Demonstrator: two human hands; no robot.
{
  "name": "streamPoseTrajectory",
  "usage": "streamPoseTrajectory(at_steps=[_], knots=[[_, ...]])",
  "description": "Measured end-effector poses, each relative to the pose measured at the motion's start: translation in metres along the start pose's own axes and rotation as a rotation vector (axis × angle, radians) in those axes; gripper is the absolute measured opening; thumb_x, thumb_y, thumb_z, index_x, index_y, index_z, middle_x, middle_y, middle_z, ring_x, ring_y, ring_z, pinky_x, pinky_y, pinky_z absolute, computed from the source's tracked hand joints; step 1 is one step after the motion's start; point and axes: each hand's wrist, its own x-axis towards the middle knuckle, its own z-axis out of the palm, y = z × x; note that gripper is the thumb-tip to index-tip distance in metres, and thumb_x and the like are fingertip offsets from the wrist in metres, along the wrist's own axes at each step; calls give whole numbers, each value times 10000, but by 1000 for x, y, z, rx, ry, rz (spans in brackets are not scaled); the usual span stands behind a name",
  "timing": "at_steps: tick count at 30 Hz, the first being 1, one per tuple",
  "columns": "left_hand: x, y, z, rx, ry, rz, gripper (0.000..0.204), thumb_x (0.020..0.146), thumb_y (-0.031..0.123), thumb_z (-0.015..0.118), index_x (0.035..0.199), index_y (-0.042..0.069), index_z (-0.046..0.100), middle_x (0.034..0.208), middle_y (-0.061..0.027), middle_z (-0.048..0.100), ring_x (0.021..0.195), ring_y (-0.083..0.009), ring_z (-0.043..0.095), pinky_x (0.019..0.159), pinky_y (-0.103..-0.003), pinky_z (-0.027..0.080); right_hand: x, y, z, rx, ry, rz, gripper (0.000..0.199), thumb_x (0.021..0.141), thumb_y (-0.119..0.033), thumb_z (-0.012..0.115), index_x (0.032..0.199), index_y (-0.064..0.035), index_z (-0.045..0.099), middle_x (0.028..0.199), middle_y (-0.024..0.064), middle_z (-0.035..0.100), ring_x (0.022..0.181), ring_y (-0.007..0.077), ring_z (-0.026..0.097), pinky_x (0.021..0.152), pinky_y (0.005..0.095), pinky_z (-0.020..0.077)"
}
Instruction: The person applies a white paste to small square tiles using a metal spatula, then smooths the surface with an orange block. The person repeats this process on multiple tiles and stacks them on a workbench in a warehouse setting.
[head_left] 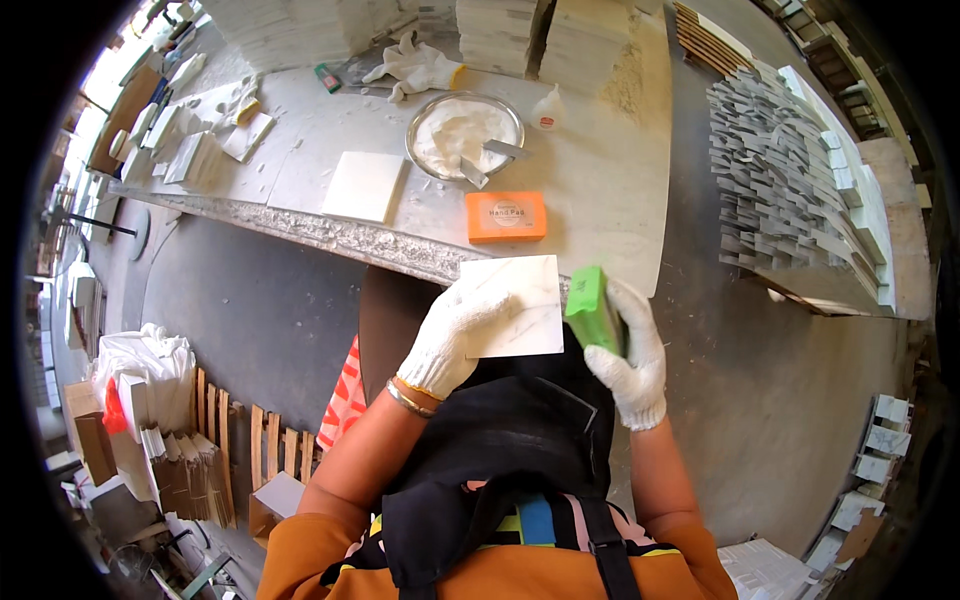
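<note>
My left hand (455, 330), in a white knit glove, grips a square white marble tile (535, 310) with faint veins, over my lap at the table's near edge. Its thumb side lies on the tile's face; the fingers underneath are hidden. In my right hand (637, 360), gloved the same way, is a green hand pad (588, 305), a block held upright just right of the tile and apart from it. An orange hand pad (506, 217) lies on the table ahead. Beyond it, a metal bowl (412, 135) of white paste holds two flat metal scrapers.
On the stone-topped table (300, 165) lie a white tile (365, 187), a small white bottle (548, 108) and spare gloves (415, 65). Tile stacks (490, 35) stand at the back. To the right is a pile of grey strips (770, 170); cartons (195, 475) sit lower left.
</note>
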Motion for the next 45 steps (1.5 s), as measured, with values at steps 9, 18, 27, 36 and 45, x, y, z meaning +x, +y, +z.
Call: streamPoseTrajectory(at_steps=[9, 18, 27, 36, 45], knots=[[-13, -3, 22, 15, -56, -32, 488, 908, 61, 692, 1357, -69, 549, 1262, -135, 655, 1086, -207, 666, 982, -355, 536, 34, -4, 16, -175, 110, -153, 647, 796, -122, 755, 1400, -17, 550, 1373, 199, 560, 1252, 337, 565, 1069, 409, 439], [-19, -4, 19, -5, -68, -106, 467, 915, 56, 682, 1350, -57, 557, 1268, -125, 650, 1117, -208, 652, 995, -355, 528, 40, 3, 17, -205, 81, -187, 615, 812, -119, 749, 1390, -24, 562, 1395, 177, 541, 1225, 325, 567, 1052, 384, 450], [-15, 12, 12, 54, -45, -6, 479, 900, 34, 688, 1352, -54, 557, 1264, -115, 657, 1096, -195, 662, 959, -330, 543, 19, -25, 29, -311, -51, -376, 640, 694, -123, 810, 1310, -67, 644, 1344, 179, 582, 1190, 346, 594, 1021, 417, 473], [-30, 11, 25, 158, -90, -44, 538, 846, 67, 737, 1335, -56, 549, 1238, -130, 666, 1077, -209, 671, 946, -359, 547, 126, 76, -29, -651, 172, -20, 569, 878, -310, 747, 1382, -92, 599, 1348, 202, 580, 1241, 333, 558, 1079, 414, 432], [-27, 7, 7, 144, -83, -39, 509, 876, 65, 736, 1345, -37, 566, 1232, -110, 678, 1095, -185, 664, 956, -336, 539, 39, -1, 2, 32, 108, 156, 900, 828, -533, 784, 1483, -7, 462, 1499, 178, 480, 1381, 293, 467, 1112, 415, 386]])
